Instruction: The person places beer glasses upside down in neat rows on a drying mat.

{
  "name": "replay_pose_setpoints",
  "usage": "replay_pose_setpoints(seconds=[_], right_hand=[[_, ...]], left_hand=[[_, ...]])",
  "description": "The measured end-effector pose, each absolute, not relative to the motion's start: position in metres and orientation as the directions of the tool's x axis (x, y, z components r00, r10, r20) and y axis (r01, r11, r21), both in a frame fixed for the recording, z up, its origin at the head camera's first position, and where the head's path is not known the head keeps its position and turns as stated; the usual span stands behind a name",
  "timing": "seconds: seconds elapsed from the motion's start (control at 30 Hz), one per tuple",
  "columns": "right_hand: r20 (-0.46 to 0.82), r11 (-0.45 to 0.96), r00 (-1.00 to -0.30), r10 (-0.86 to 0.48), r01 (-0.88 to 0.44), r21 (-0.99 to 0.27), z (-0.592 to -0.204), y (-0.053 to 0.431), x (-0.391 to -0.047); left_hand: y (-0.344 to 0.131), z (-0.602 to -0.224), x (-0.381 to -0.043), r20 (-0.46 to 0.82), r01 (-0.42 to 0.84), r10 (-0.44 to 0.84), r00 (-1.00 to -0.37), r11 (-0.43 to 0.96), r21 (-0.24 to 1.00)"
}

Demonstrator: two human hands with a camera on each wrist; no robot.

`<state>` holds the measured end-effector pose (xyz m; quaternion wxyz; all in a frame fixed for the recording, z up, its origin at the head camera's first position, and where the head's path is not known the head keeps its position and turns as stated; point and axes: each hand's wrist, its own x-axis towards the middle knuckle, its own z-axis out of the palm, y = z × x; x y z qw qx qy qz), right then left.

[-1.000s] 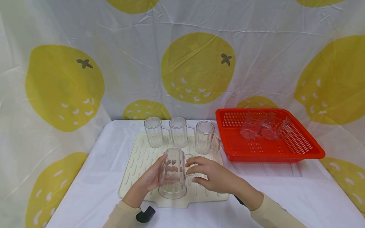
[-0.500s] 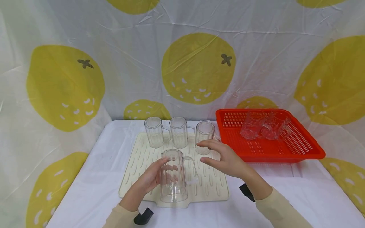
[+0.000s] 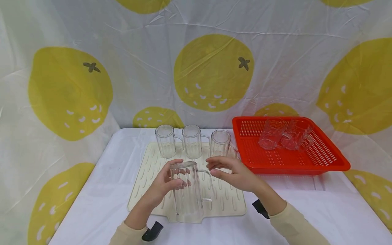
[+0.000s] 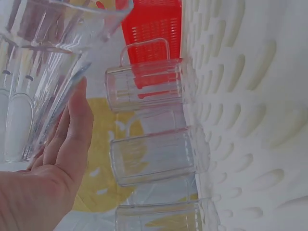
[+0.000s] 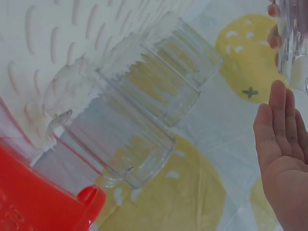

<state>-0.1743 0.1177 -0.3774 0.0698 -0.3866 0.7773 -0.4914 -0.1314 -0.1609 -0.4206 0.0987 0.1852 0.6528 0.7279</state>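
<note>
Glass mug, likely weighty, slick and breakable, was grasped by the left grip over the mat, right grip empty nearby; handle seemed the surest hold.

White fabric hangs behind and along the left and right, creased across its upper part. Large yellow fruit prints cover it, some with dark star-shaped stems and pale dashes. Before it stands a table under a white cloth, lightly wrinkled, its far edge near the fabric. The light is soft, with faint shadows.
</note>
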Motion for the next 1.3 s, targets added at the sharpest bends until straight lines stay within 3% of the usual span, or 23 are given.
replay_pose_setpoints(seconds=[0.33, 0.53, 1.3], right_hand=[[0.227, 0.181, -0.688, -0.689, -0.466, -0.866, -0.385, 0.109, -0.170], [0.236, 0.149, -0.664, -0.709, -0.469, -0.871, -0.388, 0.105, -0.167], [0.209, 0.214, -0.691, -0.691, -0.473, -0.855, -0.399, 0.089, -0.162]], left_hand=[[-0.163, -0.423, -0.127, 0.309, 0.334, 0.364, -0.879, 0.005, 0.943], [-0.164, -0.421, -0.123, 0.300, 0.348, 0.349, -0.888, 0.084, 0.934], [-0.170, -0.426, -0.121, 0.349, 0.406, 0.358, -0.866, 0.097, 0.909]])
